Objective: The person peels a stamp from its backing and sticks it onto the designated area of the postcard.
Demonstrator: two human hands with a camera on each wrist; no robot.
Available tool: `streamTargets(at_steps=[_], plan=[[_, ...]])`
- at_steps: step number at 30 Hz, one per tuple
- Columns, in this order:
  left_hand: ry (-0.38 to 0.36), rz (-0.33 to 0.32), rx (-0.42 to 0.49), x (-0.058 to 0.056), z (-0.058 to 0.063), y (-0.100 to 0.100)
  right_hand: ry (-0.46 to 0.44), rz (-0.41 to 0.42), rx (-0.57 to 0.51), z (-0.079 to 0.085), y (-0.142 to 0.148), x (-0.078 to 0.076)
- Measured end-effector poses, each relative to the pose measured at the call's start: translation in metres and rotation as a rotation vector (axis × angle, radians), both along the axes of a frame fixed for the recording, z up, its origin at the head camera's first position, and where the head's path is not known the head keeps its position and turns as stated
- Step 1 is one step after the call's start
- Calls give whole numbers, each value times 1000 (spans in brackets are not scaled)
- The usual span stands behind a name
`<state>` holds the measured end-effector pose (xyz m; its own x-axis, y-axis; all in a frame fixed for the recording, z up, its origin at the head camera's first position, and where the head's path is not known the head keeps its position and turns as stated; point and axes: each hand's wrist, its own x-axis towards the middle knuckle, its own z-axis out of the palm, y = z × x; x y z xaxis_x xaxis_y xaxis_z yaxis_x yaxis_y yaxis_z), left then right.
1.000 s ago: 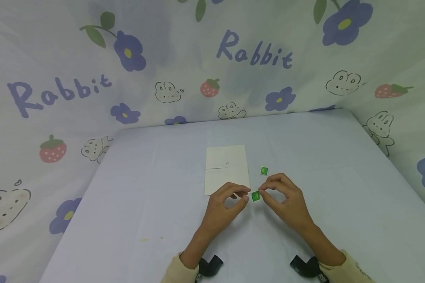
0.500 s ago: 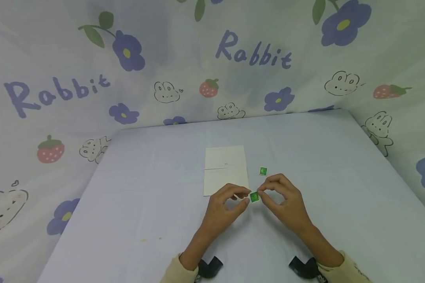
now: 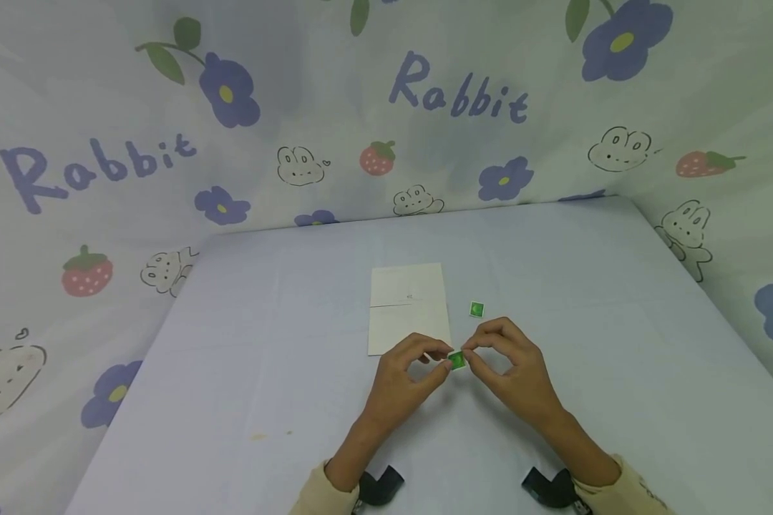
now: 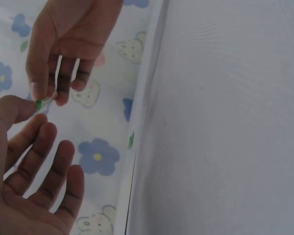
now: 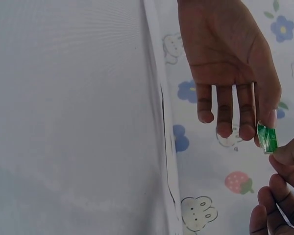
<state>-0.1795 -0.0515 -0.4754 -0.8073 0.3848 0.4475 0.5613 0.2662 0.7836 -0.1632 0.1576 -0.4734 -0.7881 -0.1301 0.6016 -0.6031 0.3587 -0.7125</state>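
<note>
Both hands meet near the table's middle at a small green square piece (image 3: 457,360) with a pale border. My left hand (image 3: 404,372) pinches its left edge between thumb and forefinger. The thumb and forefinger of my right hand (image 3: 514,368) pinch the opposite edge. In the right wrist view the green square (image 5: 267,138) looks shiny, with a clear film along one side. Seen from the left wrist, the square (image 4: 39,104) is nearly edge-on between the fingertips. A matching green square (image 3: 477,309) lies flat on the table beyond the right hand.
A white card (image 3: 409,307), with a dark line across it and a tiny mark, lies just beyond the left hand. The white-covered table (image 3: 283,343) runs back to a printed cloth (image 3: 348,107). Dark wrist mounts (image 3: 381,486) sit at both cuffs.
The right hand has shifted slightly left, bringing the green square to the left fingertips, which now take hold of its edge. The card and other square stay put.
</note>
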Motion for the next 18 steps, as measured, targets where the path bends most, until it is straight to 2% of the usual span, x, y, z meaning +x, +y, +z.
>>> streamTargets(at_steps=[11, 16, 18], plan=[[31, 27, 4, -1, -1, -1, -21, 57, 11, -1, -2, 0], [78, 56, 8, -2, -1, -1, -49, 54, 34, -1, -2, 0], [122, 56, 13, -2, -1, -2, -67, 45, 35, -1, -1, 0]])
